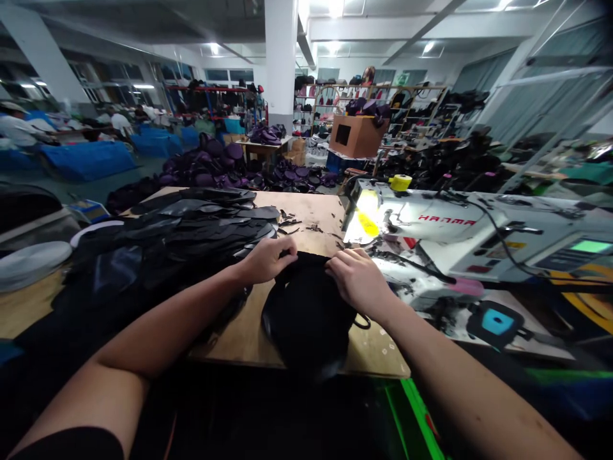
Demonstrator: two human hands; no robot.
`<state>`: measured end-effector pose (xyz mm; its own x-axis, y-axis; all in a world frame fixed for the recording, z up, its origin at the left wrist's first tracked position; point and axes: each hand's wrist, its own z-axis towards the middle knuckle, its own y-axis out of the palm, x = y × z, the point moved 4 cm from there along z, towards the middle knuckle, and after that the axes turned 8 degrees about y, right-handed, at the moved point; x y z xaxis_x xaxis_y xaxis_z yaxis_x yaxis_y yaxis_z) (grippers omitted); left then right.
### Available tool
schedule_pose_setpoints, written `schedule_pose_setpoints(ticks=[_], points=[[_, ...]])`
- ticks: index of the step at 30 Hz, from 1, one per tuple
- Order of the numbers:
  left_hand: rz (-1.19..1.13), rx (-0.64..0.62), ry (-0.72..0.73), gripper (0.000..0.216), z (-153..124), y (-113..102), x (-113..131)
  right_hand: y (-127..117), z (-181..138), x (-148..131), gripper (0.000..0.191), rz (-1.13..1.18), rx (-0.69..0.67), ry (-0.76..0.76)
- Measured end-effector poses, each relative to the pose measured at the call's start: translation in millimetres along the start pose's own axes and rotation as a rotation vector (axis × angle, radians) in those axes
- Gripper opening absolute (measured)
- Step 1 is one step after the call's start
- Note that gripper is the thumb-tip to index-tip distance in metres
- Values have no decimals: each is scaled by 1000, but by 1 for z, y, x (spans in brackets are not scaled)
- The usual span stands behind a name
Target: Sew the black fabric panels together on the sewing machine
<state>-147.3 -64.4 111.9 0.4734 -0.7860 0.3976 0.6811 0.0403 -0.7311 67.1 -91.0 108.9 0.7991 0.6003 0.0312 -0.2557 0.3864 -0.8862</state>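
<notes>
A black fabric piece [306, 313] lies on the wooden worktable [311, 220] just in front of me. My left hand [265, 259] is closed on its top edge at the left. My right hand [357, 278] grips the same top edge at the right, fingers curled over the cloth. The lower part of the piece hangs over the table's front edge. A white sewing machine [445, 227] stands right of my hands, its lamp lit near the needle area.
A large pile of black cut pieces [177, 236] covers the table's left half. A yellow thread spool [400, 183] sits on the machine. Purple and black goods [225, 166], a cardboard box [357, 135], shelves and other workers [19, 128] fill the background.
</notes>
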Motion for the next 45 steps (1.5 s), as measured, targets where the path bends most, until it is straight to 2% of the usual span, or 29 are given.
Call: schedule_pose_setpoints(ticks=[2, 4, 9, 14, 17, 20, 23, 26, 28, 30, 32, 34, 36, 39, 41, 45], points=[[-52, 7, 5, 18, -4, 1, -3, 4, 3, 1, 19, 45, 11, 34], [-89, 7, -13, 17, -4, 2, -2, 7, 6, 1, 18, 86, 17, 72], [-21, 62, -176, 11, -4, 4, 3, 7, 11, 5, 18, 151, -11, 124], [-23, 129, -336, 12, -2, 8, -5, 3, 10, 15, 21, 293, -59, 277], [-99, 143, -355, 18, 2, 11, -8, 3, 9, 19, 23, 344, -68, 322], [-227, 97, -384, 16, 3, 19, -9, 2, 8, 25, 16, 386, -82, 366], [-324, 76, -410, 18, 2, 24, -9, -3, 3, 34, 21, 375, -160, 331], [-367, 8, -386, 18, 11, 20, -11, -10, -3, 43, 27, 259, -230, 273], [-335, -85, -320, 17, 32, 9, -16, -13, -5, 45, 33, 229, -221, 292], [-266, -225, -227, 13, 63, -2, -23, -8, -7, 41, 35, 294, -194, 331], [-202, -414, -143, 10, 98, -3, -31, 6, -9, 34, 37, 407, -149, 408], [-132, -576, -118, 9, 126, 13, -39, 28, -14, 31, 38, 499, -99, 533], [-66, -622, -132, 16, 143, 43, -44, 54, -24, 33, 37, 531, -65, 670], [-44, -557, -122, 29, 151, 96, -47, 88, -41, 50, 34, 499, -73, 797], [-75, -538, -100, 28, 149, 125, -52, 103, -50, 65, 35, 477, -94, 831], [-139, -518, -84, 13, 154, 154, -77, 116, -56, 92, 36, 554, -100, 902]])
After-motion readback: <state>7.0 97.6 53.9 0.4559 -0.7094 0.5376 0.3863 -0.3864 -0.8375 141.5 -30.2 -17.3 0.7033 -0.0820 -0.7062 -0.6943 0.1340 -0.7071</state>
